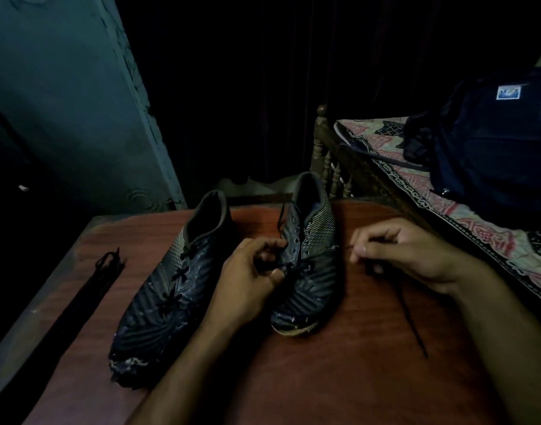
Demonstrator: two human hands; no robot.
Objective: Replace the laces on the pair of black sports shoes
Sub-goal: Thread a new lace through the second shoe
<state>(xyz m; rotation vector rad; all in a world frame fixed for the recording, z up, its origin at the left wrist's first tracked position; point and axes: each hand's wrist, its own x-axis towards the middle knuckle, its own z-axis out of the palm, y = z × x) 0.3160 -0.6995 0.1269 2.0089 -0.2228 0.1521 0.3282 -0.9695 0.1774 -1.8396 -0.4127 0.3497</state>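
Two black sports shoes stand on a reddish wooden table (339, 378), toes toward me. The left shoe (168, 289) is laced along its front. The right shoe (309, 271) has lace only in its lower eyelets, and its upper eyelets stand bare. My left hand (247, 277) sits at that shoe's lacing and pinches a black lace between thumb and fingers. My right hand (398, 250) is beside the shoe on its right, fingers curled round a black lace (410, 320) that trails across the table toward me.
A bundle of black laces (79, 302) lies along the table's left side. A bed with a patterned cover (447, 210) and wooden rail stands at the right, with a dark backpack (493, 139) on it. A pale door or wall (63, 102) rises at the left.
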